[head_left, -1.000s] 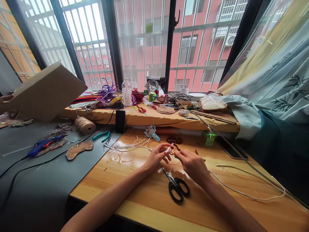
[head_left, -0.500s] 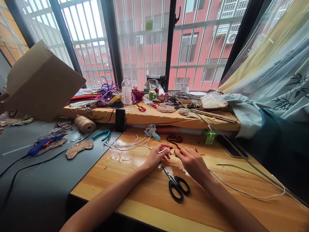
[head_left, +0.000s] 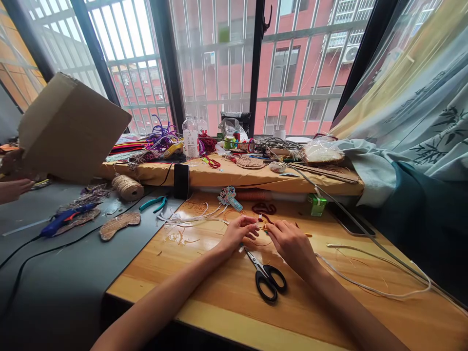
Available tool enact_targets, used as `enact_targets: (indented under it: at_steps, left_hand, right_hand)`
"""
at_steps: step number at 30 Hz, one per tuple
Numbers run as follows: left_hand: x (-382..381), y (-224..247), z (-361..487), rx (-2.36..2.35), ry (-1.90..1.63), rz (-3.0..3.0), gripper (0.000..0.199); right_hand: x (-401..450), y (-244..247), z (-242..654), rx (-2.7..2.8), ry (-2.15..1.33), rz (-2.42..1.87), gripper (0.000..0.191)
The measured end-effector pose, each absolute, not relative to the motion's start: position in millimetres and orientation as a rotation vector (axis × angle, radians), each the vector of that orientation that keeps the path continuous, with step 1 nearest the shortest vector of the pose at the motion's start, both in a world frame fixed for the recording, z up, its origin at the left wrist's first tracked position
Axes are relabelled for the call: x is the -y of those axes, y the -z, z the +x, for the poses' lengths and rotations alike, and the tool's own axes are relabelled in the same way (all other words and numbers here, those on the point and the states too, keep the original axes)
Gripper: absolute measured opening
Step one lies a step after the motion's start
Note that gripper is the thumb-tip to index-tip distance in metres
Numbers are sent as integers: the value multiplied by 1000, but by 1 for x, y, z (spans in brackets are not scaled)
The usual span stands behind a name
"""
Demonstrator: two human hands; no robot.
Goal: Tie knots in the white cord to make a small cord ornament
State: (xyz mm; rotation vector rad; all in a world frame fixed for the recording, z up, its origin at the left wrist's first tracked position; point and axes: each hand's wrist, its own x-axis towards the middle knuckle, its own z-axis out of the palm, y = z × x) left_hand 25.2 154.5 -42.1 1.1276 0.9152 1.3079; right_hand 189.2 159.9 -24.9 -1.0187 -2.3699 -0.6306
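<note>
My left hand (head_left: 239, 231) is closed, its thumb and fingertips pinching a small dark red and white yarn piece (head_left: 260, 219). Close beside it, my right hand (head_left: 290, 241) grips a thin yellow-handled tool (head_left: 309, 235) that looks like a crochet hook; its inner end points at the small piece. The fingers partly hide the contact between tool and piece. Dark red yarn (head_left: 266, 208) lies in loops just behind the hands. Below them, black-handled scissors (head_left: 266, 278) rest on the wooden table, blades slightly apart and tips near my left wrist.
White cords (head_left: 190, 220) and a patterned handheld object (head_left: 228, 197) lie behind my left hand. Teal pliers (head_left: 153, 204), a twine spool (head_left: 127, 187) and a blue glue gun (head_left: 68, 218) sit leftward. Another person's hand (head_left: 16, 190) is near a cardboard box (head_left: 73, 126). A cable (head_left: 343, 207) crosses at right.
My hands stay close together with small finger movements; the white strand over my left fingers no longer shows. The cardboard box shifted slightly, and the other person's hand came further into view.
</note>
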Motion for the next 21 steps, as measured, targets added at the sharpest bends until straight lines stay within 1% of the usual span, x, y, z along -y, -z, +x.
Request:
enact_targets:
  at_steps: [3, 6, 11, 15, 21]
  left_hand:
    - [-156, 43, 24, -923, -1332, 1139, 32]
    - [-155, 42, 23, -925, -1322, 1153, 31]
    - [-150, 41, 25, -939, -1287, 1306, 26]
    - [-148, 40, 26, -891, -1312, 1382, 29]
    - [-148, 38, 27, -921, -1315, 1443, 27]
  right_hand:
    - [-160, 22, 191, 2288, 548, -1124, 12]
    - [-161, 21, 193, 2274, 515, -1184, 14]
    - [-161, 23, 192, 2306, 448, -1168, 14]
    - [-160, 24, 190, 2312, 430, -1184, 16]
    - [-161, 23, 192, 2341, 408, -1178, 19]
